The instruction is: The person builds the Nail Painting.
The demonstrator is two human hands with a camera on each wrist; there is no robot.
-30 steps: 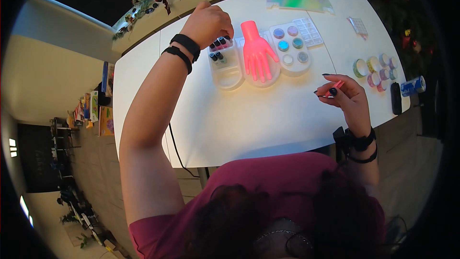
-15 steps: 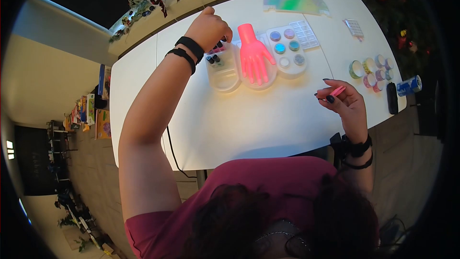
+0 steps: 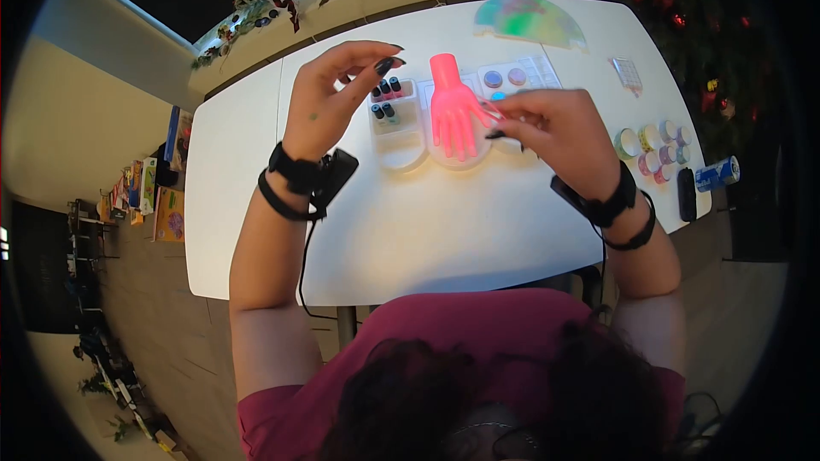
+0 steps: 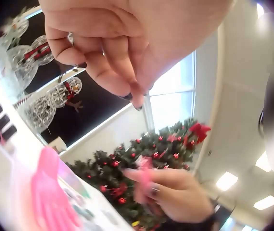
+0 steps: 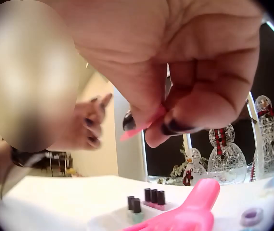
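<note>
Pink model hand [image 3: 451,107] on table, between both hands, long axis running away from the person, fingers toward them; right hand [image 3: 559,132] nearer, fingertips by its thumb side, contact unclear. Left hand [image 3: 327,107] sits off its other side near the bottles [image 3: 386,88], loosely open, fingers bent a little, no visible object held. Right wrist view shows the right hand nearly closed, thumb and fingers pinching a slanted pink stick [image 5: 144,126], hard to pick out in head view.
</note>
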